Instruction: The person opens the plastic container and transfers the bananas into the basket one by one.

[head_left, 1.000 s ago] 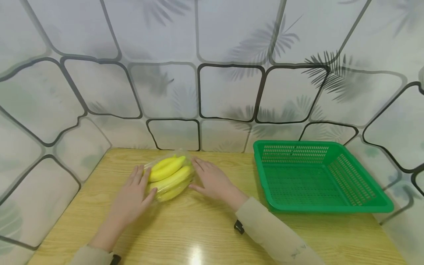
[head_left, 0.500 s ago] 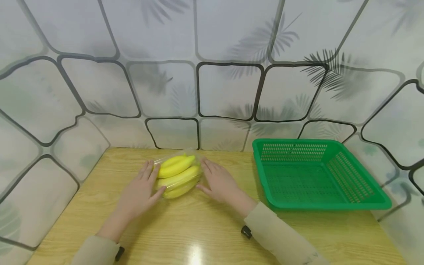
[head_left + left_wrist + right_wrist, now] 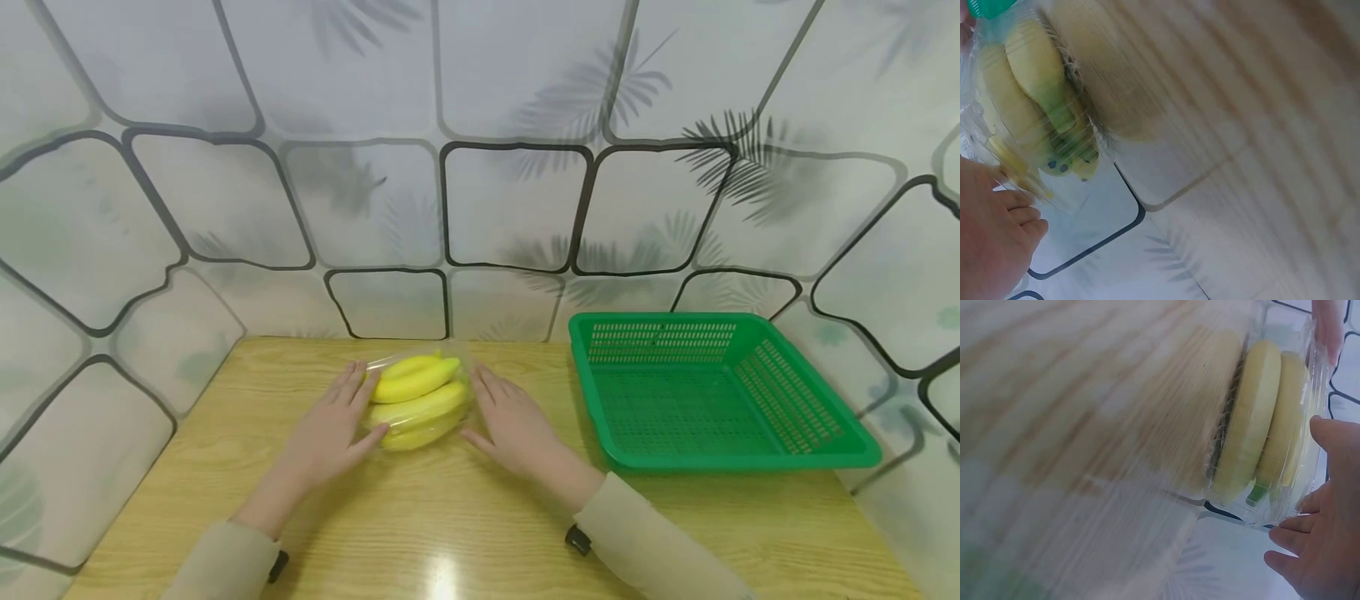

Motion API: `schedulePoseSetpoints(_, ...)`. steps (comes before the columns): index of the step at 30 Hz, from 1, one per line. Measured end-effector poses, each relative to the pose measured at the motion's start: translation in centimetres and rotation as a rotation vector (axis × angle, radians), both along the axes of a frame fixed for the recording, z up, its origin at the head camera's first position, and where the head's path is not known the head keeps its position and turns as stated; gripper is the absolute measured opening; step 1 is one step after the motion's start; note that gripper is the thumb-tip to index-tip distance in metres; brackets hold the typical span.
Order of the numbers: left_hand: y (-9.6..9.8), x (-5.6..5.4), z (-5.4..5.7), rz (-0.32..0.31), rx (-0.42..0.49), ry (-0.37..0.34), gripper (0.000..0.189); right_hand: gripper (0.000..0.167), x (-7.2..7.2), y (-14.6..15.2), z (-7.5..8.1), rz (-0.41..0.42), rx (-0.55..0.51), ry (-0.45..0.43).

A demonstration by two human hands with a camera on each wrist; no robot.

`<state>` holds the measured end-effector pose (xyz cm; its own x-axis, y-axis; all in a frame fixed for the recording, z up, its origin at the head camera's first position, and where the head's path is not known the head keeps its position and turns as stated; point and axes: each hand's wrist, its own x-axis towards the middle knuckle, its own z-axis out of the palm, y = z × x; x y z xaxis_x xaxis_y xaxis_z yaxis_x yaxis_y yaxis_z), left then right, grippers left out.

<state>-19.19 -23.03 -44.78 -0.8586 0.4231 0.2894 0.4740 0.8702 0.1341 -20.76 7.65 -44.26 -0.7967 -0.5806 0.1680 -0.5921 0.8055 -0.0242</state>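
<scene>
A clear plastic pack of several yellow bananas (image 3: 420,404) lies on the table between my two hands. My left hand (image 3: 326,429) touches the pack's left end, its fingers extended along the side and its thumb at the near corner. At the opposite end my right hand (image 3: 517,429) rests its straight fingers against the wrap, thumb spread toward me. The left wrist view shows the bananas' greenish ends (image 3: 1057,115) through the film, and the left hand's fingers beside it. In the right wrist view, the wrapped bananas (image 3: 1260,419) sit beside the right palm.
To the right stands a green plastic basket (image 3: 750,462) with slotted walls and nothing in it. The wooden table (image 3: 420,525) meets a patterned wall covering (image 3: 510,208) behind the pack. Similar covering rises at both sides.
The pack of bananas has slid to the right along the table, with both hands moving alongside it. The basket stays in place; the head view has shifted slightly.
</scene>
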Motion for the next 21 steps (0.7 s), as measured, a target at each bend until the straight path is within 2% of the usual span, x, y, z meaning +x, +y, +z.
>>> schedulePoseSetpoints(11,0.9,-0.6,-0.2,-0.053,0.004,-0.026,0.085,0.092,1.5,1.9,-0.5,-0.012,-0.001,0.039)
schedulePoseSetpoints(21,1.6,-0.9,-0.3,-0.116,0.002,-0.020,0.087,0.094,3.3,3.1,0.1,-0.023,0.005,0.033)
